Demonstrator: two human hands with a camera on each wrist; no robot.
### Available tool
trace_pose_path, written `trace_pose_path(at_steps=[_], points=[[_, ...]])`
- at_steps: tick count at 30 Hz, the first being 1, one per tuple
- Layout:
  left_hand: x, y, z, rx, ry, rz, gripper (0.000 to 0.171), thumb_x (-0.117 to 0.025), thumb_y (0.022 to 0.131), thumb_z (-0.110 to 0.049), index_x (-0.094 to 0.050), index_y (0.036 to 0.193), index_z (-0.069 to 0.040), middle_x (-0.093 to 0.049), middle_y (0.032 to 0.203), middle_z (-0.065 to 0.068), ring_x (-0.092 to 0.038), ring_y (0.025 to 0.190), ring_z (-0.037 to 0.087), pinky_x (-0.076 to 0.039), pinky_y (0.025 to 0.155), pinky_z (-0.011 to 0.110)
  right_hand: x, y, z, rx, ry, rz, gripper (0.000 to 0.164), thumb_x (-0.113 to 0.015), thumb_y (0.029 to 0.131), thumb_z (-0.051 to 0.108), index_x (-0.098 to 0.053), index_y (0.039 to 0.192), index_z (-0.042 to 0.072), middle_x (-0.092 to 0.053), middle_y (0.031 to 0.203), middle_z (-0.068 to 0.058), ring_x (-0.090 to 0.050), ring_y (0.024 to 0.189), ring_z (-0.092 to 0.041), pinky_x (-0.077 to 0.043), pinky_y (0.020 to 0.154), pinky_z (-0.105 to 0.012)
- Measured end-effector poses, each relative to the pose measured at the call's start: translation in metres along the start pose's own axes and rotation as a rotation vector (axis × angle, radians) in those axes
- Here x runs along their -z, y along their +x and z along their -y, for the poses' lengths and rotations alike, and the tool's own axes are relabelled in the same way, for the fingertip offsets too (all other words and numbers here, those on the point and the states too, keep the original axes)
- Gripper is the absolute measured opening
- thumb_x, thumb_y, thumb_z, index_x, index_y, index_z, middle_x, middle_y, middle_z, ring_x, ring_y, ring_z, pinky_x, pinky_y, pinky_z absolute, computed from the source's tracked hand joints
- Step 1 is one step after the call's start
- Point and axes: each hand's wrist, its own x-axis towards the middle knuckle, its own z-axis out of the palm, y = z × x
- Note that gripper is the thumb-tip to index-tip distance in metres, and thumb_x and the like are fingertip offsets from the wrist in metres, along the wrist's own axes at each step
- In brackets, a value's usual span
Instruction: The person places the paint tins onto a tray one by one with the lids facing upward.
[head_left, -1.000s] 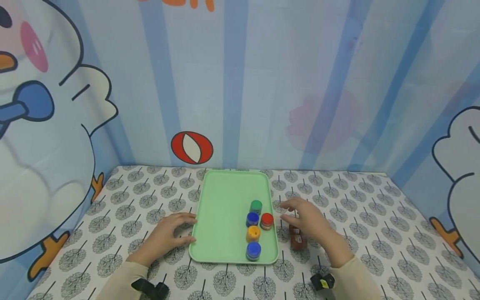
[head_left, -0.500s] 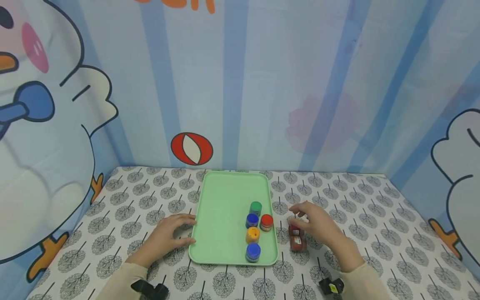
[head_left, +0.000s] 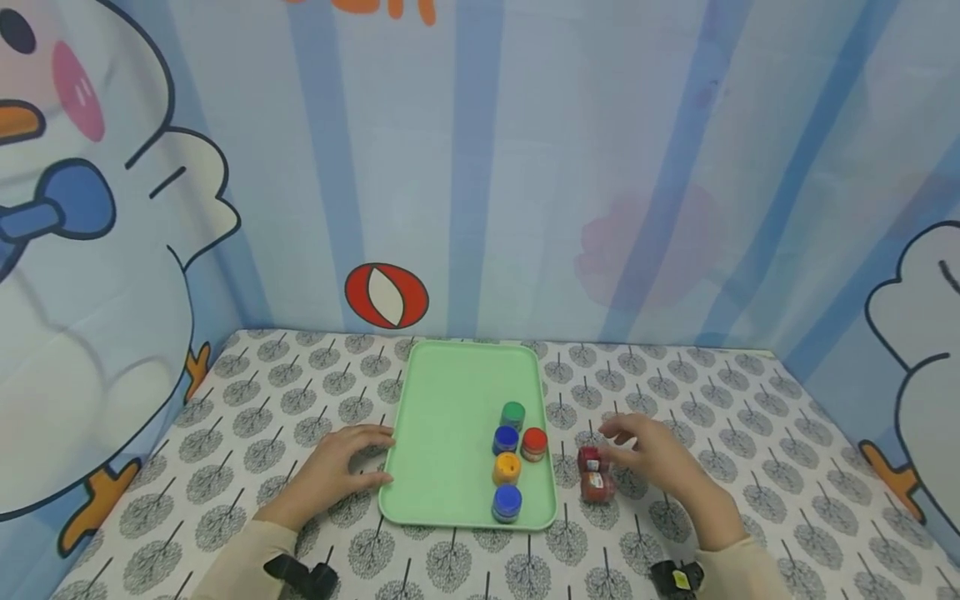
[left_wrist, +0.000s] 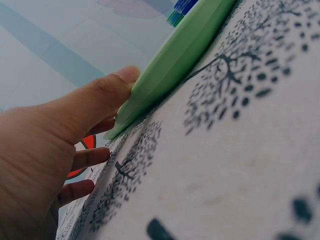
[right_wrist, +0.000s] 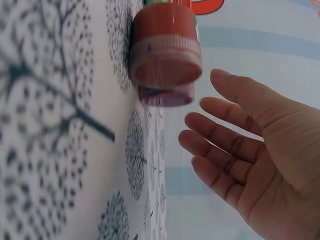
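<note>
A light green tray (head_left: pixel 450 392) lies on the table, and my left hand (head_left: pixel 341 467) rests at its left edge. In the left wrist view the thumb (left_wrist: pixel 127 75) touches the tray's rim, other fingers spread below. My right hand (head_left: pixel 652 454) hovers just right of two small jars, its fingers loosely bent with nothing between them. The far jar is dark red (head_left: pixel 592 457); the near one is brownish red (head_left: pixel 597 488). Both lie on their sides on the cloth. In the right wrist view the brownish jar (right_wrist: pixel 165 30) shows a clear end, beside the hand's fingertips.
On the tray's right half stand several small paint jars: green-lidded (head_left: pixel 513 413), red-lidded (head_left: pixel 534 443), yellow-orange (head_left: pixel 507 468) and two blue-lidded, one nearest the front (head_left: pixel 507 502). A tree-patterned cloth (head_left: pixel 720 483) covers the table. A printed curtain (head_left: pixel 525 167) hangs behind.
My right hand has moved right and slightly toward me, away from the tray, uncovering more of the two reddish jars. The left hand and the jars on the tray stay put.
</note>
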Motion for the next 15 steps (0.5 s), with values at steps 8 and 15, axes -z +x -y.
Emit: trace_pose_path(at_steps=[8,15], points=[[0.000,-0.001,0.000,-0.004,0.003,0.004,0.047,-0.079,0.075,-0.035,-0.067,0.116,-0.016,-0.063,0.130,0.003,-0.056,0.123,0.032,-0.042,0.105,0.056,-0.002,-0.003,-0.012,0.027,0.031,0.071,0.031,-0.072,0.084,0.029,-0.068,0.107,0.007,-0.071,0.099,-0.004,-0.066,0.087,-0.018,-0.057,0.075,-0.032],[0.001,-0.001,0.001,-0.006,0.000,0.004,0.047,-0.078,0.076,-0.038,-0.067,0.117,-0.017,-0.063,0.130,0.002,-0.056,0.123,0.032,-0.041,0.105,0.058,-0.002,-0.002,-0.017,0.060,0.042,0.101,0.036,-0.073,0.083,0.026,-0.067,0.110,0.004,-0.071,0.100,-0.006,-0.066,0.087,-0.019,-0.055,0.073,-0.028]])
